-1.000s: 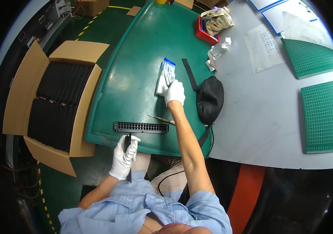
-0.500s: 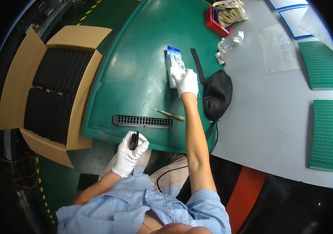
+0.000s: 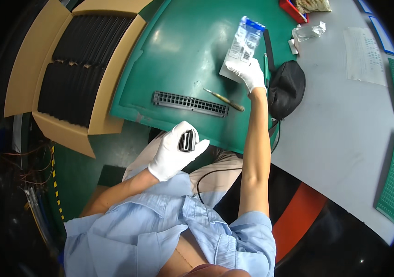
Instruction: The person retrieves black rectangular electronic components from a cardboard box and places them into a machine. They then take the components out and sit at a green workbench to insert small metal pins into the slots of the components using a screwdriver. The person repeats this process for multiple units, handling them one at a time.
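My left hand point(image 3: 173, 154), in a white glove, is closed around a small black part point(image 3: 187, 141). The part's slotted end faces up, with a light metallic gleam inside; its exact kind is unclear. It is held just off the near edge of the green mat, above my lap. Farther off, my gloved right hand point(image 3: 248, 75) grips the near end of a clear plastic packet point(image 3: 244, 45) with a blue top edge and printed labels. The packet tilts over the mat and looks lifted from it. Between the hands lie a black slotted strip point(image 3: 190, 104) and a screwdriver-like tool point(image 3: 224, 99) with a thin tip.
A black pouch point(image 3: 287, 90) with a strap and cord sits right of my right forearm, beside a thin green stick point(image 3: 266, 69). At left stands an open carton point(image 3: 109, 83) packed with black parts. Crumpled clear plastic point(image 3: 308, 31) and a red bin point(image 3: 294, 11) are far right.
The view has shifted, so the table sits higher and further right. My right hand has raised and tilted the packet. My left hand has turned the black part, showing its slotted end.
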`<state>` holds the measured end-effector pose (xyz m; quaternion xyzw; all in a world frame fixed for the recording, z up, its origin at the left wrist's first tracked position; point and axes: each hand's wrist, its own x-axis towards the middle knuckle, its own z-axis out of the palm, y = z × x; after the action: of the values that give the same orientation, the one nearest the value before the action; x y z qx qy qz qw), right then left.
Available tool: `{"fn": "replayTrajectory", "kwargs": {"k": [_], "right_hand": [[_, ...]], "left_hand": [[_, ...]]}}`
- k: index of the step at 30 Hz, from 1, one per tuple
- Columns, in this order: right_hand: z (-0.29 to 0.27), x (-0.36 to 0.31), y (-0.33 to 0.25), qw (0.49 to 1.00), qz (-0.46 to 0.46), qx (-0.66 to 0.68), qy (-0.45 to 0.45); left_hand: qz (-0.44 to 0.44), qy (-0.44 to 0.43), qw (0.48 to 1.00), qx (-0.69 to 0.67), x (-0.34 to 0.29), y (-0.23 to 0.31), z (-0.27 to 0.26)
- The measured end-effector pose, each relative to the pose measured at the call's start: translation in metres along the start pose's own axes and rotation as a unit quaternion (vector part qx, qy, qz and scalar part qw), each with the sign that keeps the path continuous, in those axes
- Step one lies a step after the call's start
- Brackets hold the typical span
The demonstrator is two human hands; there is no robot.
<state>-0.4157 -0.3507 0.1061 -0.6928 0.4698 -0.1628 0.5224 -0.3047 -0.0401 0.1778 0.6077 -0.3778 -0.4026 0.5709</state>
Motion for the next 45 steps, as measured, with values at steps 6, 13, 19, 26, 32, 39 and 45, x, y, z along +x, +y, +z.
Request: {"fn": "replayTrajectory", "kwargs": {"k": [6, 13, 19, 26, 32, 39, 45], "right_hand": [[0.035, -0.163, -0.067, 0.971, 0.003, 0.216, 0.097], [0.053, -0.261, -0.078, 0.992, -0.108, 0.041, 0.059], [0.058, -0.260, -0.080, 0.983, -0.135, -0.068, 0.104], [0.043, -0.271, -0.048, 0.982, -0.171, 0.026, 0.071], [0.025, -0.263, -0.037, 0.945, -0.267, -0.186, 0.042], [0.030, -0.273, -0.057, 0.963, -0.198, -0.177, 0.054], [0.017, -0.265, -0.052, 0.947, -0.224, -0.222, 0.059]], "left_hand": [[-0.035, 0.003, 0.998, 0.045, -0.012, -0.024, 0.005], [0.082, -0.035, 0.995, 0.037, -0.021, -0.036, 0.013], [0.043, -0.051, 0.997, 0.040, -0.036, -0.032, 0.020], [0.121, -0.034, 0.992, 0.018, -0.034, -0.036, 0.024], [0.017, -0.079, 0.996, 0.022, -0.033, -0.030, 0.020], [0.007, -0.065, 0.996, 0.054, -0.038, -0.026, 0.018], [0.065, -0.099, 0.990, 0.069, -0.034, -0.016, 0.012]]}}
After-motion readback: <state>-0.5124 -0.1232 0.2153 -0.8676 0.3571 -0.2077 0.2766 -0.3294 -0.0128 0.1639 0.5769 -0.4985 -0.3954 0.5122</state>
